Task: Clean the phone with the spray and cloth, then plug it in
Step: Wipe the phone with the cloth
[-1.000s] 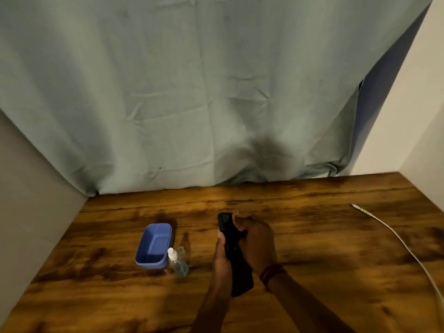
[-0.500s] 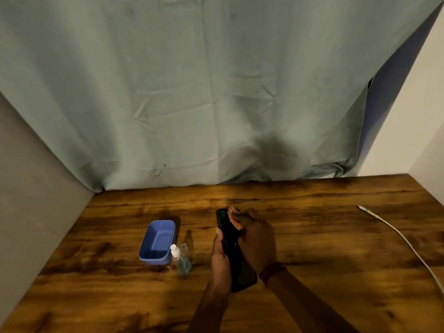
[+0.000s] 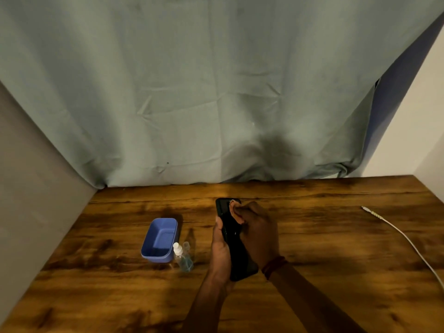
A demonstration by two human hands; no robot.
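Your left hand [image 3: 219, 248] grips the phone [image 3: 227, 219] by its long edge above the middle of the table [image 3: 336, 272]; your right hand [image 3: 259, 233] holds the cloth [image 3: 235, 211] against its far end. Push hard there and it may lever loose, or your wrist may topple the nearby bottle [image 3: 183, 259].

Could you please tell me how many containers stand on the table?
2: a blue rectangular plastic tub at centre-left, and a small clear spray bottle just right of it. I see no others.
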